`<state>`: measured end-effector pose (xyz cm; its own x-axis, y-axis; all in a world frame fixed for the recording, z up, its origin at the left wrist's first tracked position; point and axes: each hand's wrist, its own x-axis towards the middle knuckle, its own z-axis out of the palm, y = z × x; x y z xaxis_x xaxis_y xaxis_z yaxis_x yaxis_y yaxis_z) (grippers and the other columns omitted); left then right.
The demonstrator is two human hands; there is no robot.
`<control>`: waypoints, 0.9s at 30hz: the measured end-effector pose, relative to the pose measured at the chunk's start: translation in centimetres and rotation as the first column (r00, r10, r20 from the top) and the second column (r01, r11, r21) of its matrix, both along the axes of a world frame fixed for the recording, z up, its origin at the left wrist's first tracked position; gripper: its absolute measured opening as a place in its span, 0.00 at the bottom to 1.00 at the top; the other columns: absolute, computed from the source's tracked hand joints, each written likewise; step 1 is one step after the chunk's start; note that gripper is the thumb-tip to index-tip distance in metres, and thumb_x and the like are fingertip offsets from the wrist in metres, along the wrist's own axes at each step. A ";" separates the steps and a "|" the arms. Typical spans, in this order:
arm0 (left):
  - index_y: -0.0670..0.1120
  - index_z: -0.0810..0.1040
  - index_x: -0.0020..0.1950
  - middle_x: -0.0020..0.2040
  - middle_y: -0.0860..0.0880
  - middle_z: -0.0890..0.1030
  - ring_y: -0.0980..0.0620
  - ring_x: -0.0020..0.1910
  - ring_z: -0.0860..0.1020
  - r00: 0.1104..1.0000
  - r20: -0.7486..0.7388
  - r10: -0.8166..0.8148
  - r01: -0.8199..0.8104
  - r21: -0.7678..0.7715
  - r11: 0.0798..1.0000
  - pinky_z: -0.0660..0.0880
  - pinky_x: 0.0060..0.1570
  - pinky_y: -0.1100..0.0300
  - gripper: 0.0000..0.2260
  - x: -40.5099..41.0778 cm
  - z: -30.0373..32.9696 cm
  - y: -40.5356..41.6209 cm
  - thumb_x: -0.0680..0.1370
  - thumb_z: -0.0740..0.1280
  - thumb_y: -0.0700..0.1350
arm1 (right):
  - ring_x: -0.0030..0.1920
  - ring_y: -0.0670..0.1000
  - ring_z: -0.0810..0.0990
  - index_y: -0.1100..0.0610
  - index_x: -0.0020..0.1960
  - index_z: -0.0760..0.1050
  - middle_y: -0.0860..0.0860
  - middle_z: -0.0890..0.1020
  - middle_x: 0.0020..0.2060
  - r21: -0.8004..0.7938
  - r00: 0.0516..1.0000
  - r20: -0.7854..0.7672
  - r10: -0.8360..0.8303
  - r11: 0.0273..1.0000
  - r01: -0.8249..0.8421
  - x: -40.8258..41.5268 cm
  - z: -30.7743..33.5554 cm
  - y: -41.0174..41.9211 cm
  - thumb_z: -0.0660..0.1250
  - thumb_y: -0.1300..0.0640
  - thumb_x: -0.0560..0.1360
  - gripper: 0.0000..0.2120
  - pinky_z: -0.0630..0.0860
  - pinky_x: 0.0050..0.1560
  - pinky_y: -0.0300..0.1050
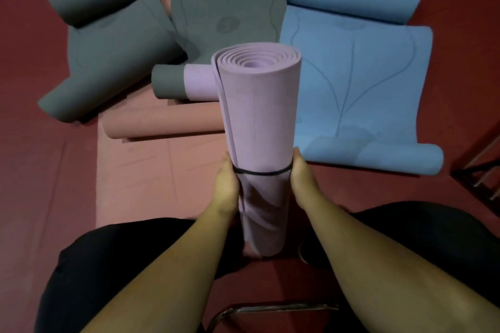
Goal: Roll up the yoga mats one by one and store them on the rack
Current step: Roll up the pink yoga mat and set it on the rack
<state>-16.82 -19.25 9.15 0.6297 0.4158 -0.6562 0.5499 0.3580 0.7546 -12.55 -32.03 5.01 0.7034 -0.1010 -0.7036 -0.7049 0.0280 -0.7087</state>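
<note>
A dark red floor [40, 143] carries the mats. The left hand [226, 184] and right hand [301, 178] clasp opposite sides of an upright rolled lilac mat [259, 105], fingers hidden behind it, at a black band [259, 172] circling the roll. Beyond lie a pink mat [151, 170] at the near left, green mats [113, 43] at the far left and blue mats [365, 70] at the right, partly unrolled.

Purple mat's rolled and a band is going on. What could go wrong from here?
1. The black band sits low on the purple mat; the upper end is unbound and its outer flap already gapes at the left edge, so it may loosen.
2. Left hand and right hand only flank the upright roll, so it could tip.
3. Blue mat and others lie unrolled ahead: trip hazard.
</note>
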 end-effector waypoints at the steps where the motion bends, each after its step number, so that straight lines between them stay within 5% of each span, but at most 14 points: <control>1: 0.46 0.80 0.47 0.44 0.54 0.84 0.62 0.39 0.82 1.000 0.000 -0.008 0.008 -0.017 1.000 0.76 0.39 0.68 0.17 -0.2 -0.4 0.3 0.85 0.54 0.49 | 0.61 0.52 0.78 0.55 0.61 0.80 0.49 0.82 0.60 0.008 0.999 -0.027 0.019 1.000 -0.018 -0.3 -0.5 -0.3 0.60 0.35 0.71 0.29 0.72 0.66 0.50; 3: 0.45 0.77 0.44 0.32 0.55 0.83 0.59 0.30 0.78 0.999 -0.051 0.007 -0.007 -0.008 1.000 0.74 0.31 0.66 0.15 0.4 -0.2 1.1 0.84 0.54 0.45 | 0.46 0.47 0.81 0.55 0.47 0.83 0.45 0.86 0.42 0.066 0.998 -0.063 -0.017 0.998 0.021 -0.1 -0.8 -1.1 0.61 0.45 0.75 0.17 0.76 0.49 0.44; 5: 0.45 0.78 0.55 0.45 0.52 0.85 0.55 0.39 0.78 0.999 -0.041 0.006 -0.006 0.003 1.000 0.74 0.38 0.60 0.16 1.6 0.1 2.3 0.84 0.53 0.51 | 0.38 0.45 0.78 0.53 0.43 0.80 0.41 0.83 0.33 0.106 0.997 -0.055 -0.062 0.992 0.067 0.8 -1.0 -1.5 0.59 0.50 0.78 0.13 0.71 0.41 0.41; 7: 0.50 0.78 0.57 0.49 0.55 0.83 0.58 0.42 0.79 1.000 -0.008 -0.011 0.011 -0.017 1.000 0.74 0.40 0.60 0.19 2.1 0.6 2.3 0.85 0.50 0.58 | 0.40 0.44 0.79 0.52 0.52 0.80 0.43 0.83 0.42 0.172 0.996 0.006 -0.094 0.981 0.092 1.7 -0.6 -1.1 0.56 0.44 0.80 0.17 0.72 0.42 0.40; 9: 0.51 0.78 0.48 0.38 0.58 0.84 0.63 0.36 0.81 0.999 0.022 -0.046 0.047 -0.089 0.995 0.76 0.32 0.66 0.21 1.7 0.7 1.2 0.85 0.49 0.57 | 0.50 0.44 0.81 0.52 0.60 0.79 0.44 0.84 0.52 0.229 0.992 0.078 -0.101 0.970 0.081 2.1 -0.1 -0.4 0.57 0.37 0.79 0.23 0.76 0.53 0.41; 12: 0.49 0.79 0.49 0.42 0.56 0.83 0.63 0.39 0.80 0.998 -0.016 -0.065 0.063 -0.080 0.995 0.75 0.32 0.70 0.21 0.6 0.2 -0.3 0.85 0.50 0.57 | 0.62 0.47 0.77 0.47 0.58 0.80 0.44 0.81 0.60 0.205 0.994 0.090 -0.056 0.978 0.036 1.4 -0.8 -0.2 0.61 0.34 0.75 0.22 0.69 0.68 0.47; 15: 0.45 0.80 0.60 0.56 0.46 0.82 0.54 0.43 0.78 0.986 -0.155 -0.054 0.046 -0.051 0.998 0.76 0.45 0.58 0.24 -0.4 -2.6 0.4 0.84 0.52 0.61 | 0.60 0.47 0.72 0.43 0.62 0.74 0.44 0.76 0.60 0.037 0.997 -0.044 0.061 0.998 -0.060 0.0 -2.2 -1.0 0.56 0.39 0.80 0.16 0.66 0.62 0.44; 17: 0.46 0.81 0.54 0.58 0.42 0.82 0.50 0.44 0.79 0.974 -0.227 -0.008 -0.024 -0.137 0.990 0.78 0.52 0.51 0.25 -1.1 -4.1 0.5 0.82 0.53 0.64 | 0.63 0.52 0.72 0.48 0.69 0.73 0.48 0.75 0.66 -0.048 0.983 -0.163 0.083 0.995 -0.092 -0.8 -3.5 -1.6 0.52 0.35 0.80 0.26 0.66 0.66 0.50; 19: 0.49 0.80 0.56 0.55 0.44 0.82 0.47 0.48 0.79 0.963 -0.269 0.017 -0.081 -0.227 0.970 0.74 0.59 0.50 0.29 -1.3 -4.7 0.2 0.81 0.49 0.67 | 0.64 0.54 0.72 0.49 0.70 0.72 0.50 0.74 0.70 0.028 0.966 -0.254 0.050 0.999 -0.045 -1.1 -4.8 -2.1 0.45 0.32 0.79 0.33 0.66 0.64 0.52; 22: 0.45 0.74 0.70 0.63 0.38 0.79 0.39 0.62 0.76 0.967 -0.254 -0.020 -0.052 -0.275 0.960 0.72 0.61 0.50 0.36 -0.2 -4.9 0.2 0.81 0.41 0.67 | 0.71 0.52 0.68 0.48 0.73 0.69 0.47 0.71 0.72 0.166 0.965 -0.258 0.051 0.986 -0.008 -0.5 -4.9 -2.2 0.38 0.34 0.81 0.33 0.63 0.63 0.47; 25: 0.49 0.75 0.66 0.53 0.49 0.80 0.47 0.54 0.78 0.985 -0.160 -0.063 0.028 -0.218 0.976 0.73 0.51 0.57 0.33 1.9 -3.4 -0.1 0.81 0.39 0.67 | 0.58 0.48 0.79 0.52 0.69 0.73 0.48 0.80 0.62 0.276 0.983 -0.181 -0.002 0.960 0.052 1.2 -2.8 -1.1 0.39 0.34 0.81 0.34 0.70 0.45 0.40; 27: 0.54 0.74 0.62 0.55 0.52 0.76 0.50 0.58 0.74 0.992 -0.085 -0.093 0.080 -0.146 0.986 0.68 0.59 0.58 0.29 3.4 -2.1 0.0 0.81 0.40 0.67 | 0.44 0.42 0.83 0.52 0.63 0.77 0.45 0.85 0.49 0.325 0.992 -0.086 -0.093 0.939 0.116 2.8 -1.6 -0.3 0.41 0.35 0.82 0.32 0.73 0.40 0.39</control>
